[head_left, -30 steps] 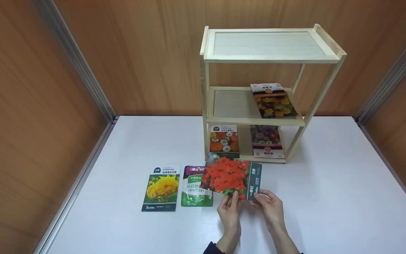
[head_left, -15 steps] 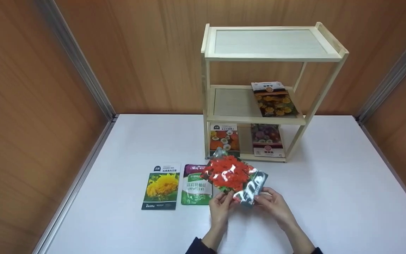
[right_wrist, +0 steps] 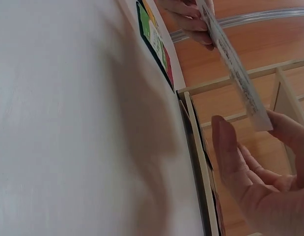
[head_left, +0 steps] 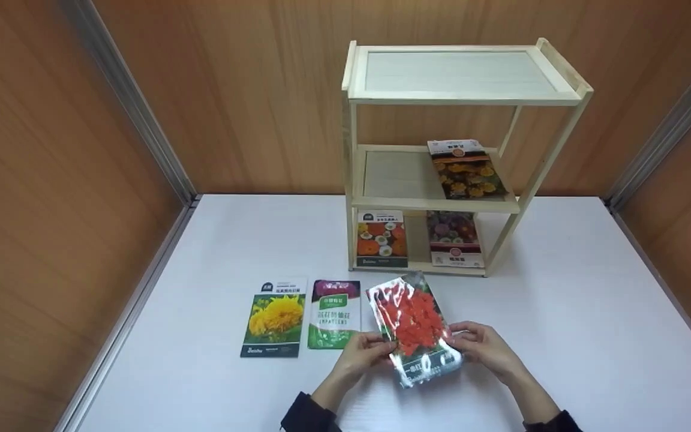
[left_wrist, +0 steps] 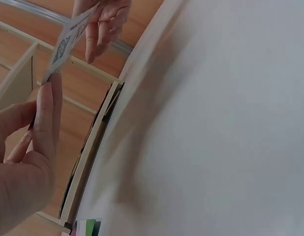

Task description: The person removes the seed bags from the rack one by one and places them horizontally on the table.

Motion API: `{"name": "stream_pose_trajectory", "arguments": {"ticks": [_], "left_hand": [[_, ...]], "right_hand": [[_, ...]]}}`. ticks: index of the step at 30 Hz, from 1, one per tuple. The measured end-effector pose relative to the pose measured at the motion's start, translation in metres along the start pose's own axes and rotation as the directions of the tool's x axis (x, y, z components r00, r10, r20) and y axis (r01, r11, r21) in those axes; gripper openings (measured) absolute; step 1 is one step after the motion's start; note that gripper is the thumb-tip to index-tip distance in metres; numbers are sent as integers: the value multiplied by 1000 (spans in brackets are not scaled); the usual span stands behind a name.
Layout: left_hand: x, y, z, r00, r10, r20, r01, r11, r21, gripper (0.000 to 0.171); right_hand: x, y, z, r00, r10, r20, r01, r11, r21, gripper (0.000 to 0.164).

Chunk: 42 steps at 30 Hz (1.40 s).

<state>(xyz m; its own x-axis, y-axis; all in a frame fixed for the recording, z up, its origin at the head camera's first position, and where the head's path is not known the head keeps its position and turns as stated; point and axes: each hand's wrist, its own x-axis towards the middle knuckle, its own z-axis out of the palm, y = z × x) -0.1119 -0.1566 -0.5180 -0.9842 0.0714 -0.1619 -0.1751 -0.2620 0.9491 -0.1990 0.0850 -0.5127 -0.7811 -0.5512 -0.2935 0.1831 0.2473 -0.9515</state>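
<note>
A seed packet with red flowers (head_left: 414, 321) is held tilted above the white table, its dark label end toward the person. My left hand (head_left: 360, 357) pinches its left edge between thumb and fingers; the left wrist view shows the packet's back (left_wrist: 63, 49) with a printed code. At the right edge is my right hand (head_left: 486, 348). In the right wrist view its thumb meets the packet's edge (right_wrist: 240, 78), while the other fingers (right_wrist: 225, 142) stand apart below. Left of the hands lie a green and purple packet (head_left: 333, 321) and a yellow-flower packet (head_left: 273, 321).
A pale wooden three-tier shelf (head_left: 435, 207) stands behind the hands. One orange-flower packet (head_left: 471, 177) lies on its middle tier. The bottom tier bears a daisy-picture packet (head_left: 381, 240) and a purple-flower packet (head_left: 453, 237). Wood-grain panels (head_left: 261, 96) enclose the table (head_left: 561, 336).
The red-flower packet has turned from lying sideways to nearly lengthwise and come closer to the person. Both hands have moved apart to its left and right edges.
</note>
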Motion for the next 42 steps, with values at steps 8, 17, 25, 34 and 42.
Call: {"name": "stream_pose_trajectory", "arguments": {"ticks": [8,17,25,34,42], "left_hand": [[3,5,-6,1000,6,13,-7,996,94,20],[21,-14,-8,913,220,-343,-109,943,315,22],[30,-16,-9,863,381,-333,-105,778,619,16],[43,-22,-8,784,554,-279,-8,458,889,13],[52,-24,-1,766,580,-279,107,312,944,19]], "right_hand": [[-2,0,8,994,-26,-103,23,999,-30,26],[4,5,30,942,-30,-334,-2,995,-97,19],[20,14,48,896,-55,-440,-32,982,-188,17],[37,25,55,899,-54,-434,-56,970,-236,20],[46,22,58,906,-8,-423,-117,956,-268,14]]}}
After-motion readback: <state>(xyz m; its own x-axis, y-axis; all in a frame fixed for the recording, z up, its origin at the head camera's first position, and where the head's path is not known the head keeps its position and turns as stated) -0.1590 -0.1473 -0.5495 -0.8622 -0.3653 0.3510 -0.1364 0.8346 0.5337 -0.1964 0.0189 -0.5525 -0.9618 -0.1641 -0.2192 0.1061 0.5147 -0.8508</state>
